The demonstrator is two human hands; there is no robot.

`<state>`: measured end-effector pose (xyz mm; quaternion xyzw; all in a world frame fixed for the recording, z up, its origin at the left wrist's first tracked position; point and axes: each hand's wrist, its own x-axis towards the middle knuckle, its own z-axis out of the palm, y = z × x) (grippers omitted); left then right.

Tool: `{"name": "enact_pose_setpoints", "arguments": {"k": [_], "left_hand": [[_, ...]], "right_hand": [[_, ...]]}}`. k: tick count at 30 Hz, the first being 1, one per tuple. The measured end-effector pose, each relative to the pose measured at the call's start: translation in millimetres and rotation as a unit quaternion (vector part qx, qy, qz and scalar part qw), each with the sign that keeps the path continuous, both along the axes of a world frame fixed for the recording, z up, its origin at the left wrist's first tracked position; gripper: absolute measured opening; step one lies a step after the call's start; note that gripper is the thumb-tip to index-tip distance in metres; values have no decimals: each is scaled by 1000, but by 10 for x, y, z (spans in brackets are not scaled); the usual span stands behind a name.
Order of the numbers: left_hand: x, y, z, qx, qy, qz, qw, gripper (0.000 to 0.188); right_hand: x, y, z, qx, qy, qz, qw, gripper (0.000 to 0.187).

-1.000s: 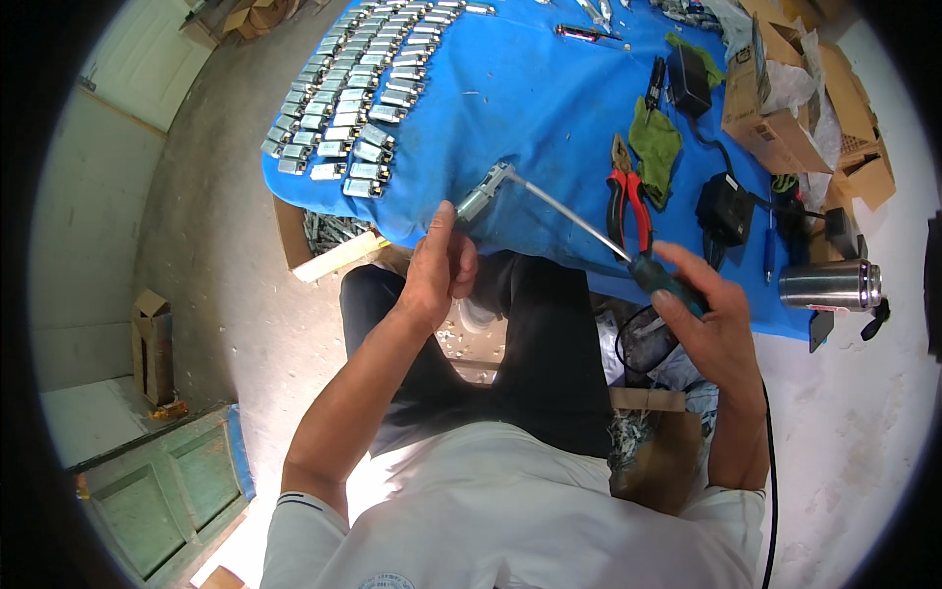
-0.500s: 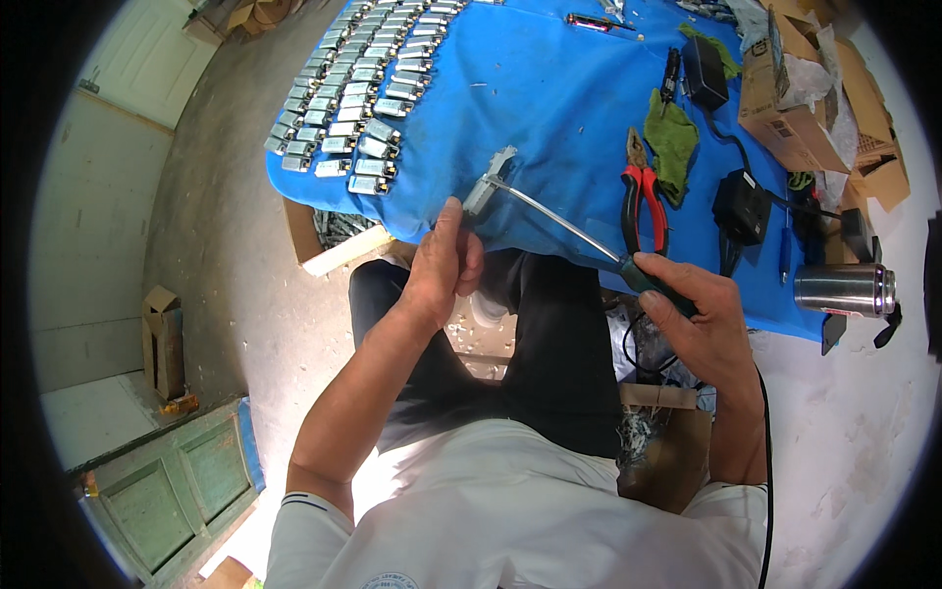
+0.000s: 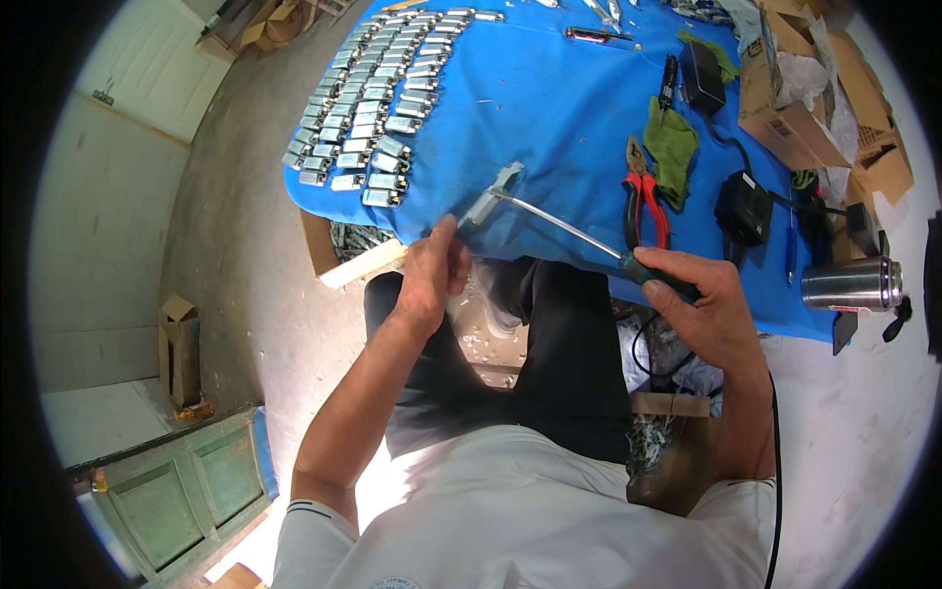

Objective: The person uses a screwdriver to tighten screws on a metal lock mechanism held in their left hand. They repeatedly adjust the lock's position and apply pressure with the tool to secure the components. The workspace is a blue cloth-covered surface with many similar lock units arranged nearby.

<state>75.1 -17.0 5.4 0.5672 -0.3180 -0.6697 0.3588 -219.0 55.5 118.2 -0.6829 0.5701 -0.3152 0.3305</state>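
My left hand (image 3: 430, 275) is closed, its thumb and fingers at the lower end of a narrow grey metal part (image 3: 485, 204) by the front edge of the blue-covered table. In my right hand (image 3: 705, 299) is a screwdriver (image 3: 569, 227) with a dark green handle and a long shiny shaft. The shaft slants up and left, and its tip touches or lies just over the metal part near its upper end. My grip hides some of the part. Red-handled pliers (image 3: 648, 201) lie just beyond the screwdriver's handle.
Rows of small metal pieces (image 3: 365, 116) cover the table's left side. At right are a green cloth (image 3: 672, 152), black power adapters (image 3: 743, 208), a steel flask (image 3: 852, 286) and an opened cardboard box (image 3: 800, 128). A box of dark parts (image 3: 358, 239) sits below the left edge.
The whole view has shifted slightly, with the table appearing a little lower and further right. Both hands keep their hold, and the screwdriver tip stays at the metal part.
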Motion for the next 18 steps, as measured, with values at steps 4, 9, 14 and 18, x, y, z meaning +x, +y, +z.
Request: {"name": "enact_pose_setpoints", "arguments": {"k": [4, 9, 14, 18], "left_hand": [[-67, 40, 47, -59, -33, -62, 996, 53], [4, 27, 192, -106, -125, -38, 986, 59], [291, -25, 175, -184, -294, -51, 936, 61], [140, -17, 446, -288, -396, -45, 870, 54]], "right_hand": [[-14, 6, 7, 30, -18, -2, 999, 30], [15, -27, -41, 31, -30, -6, 999, 29], [1, -65, -83, 43, -32, -8, 999, 28], [-16, -92, -126, 38, -37, -9, 999, 27]]}}
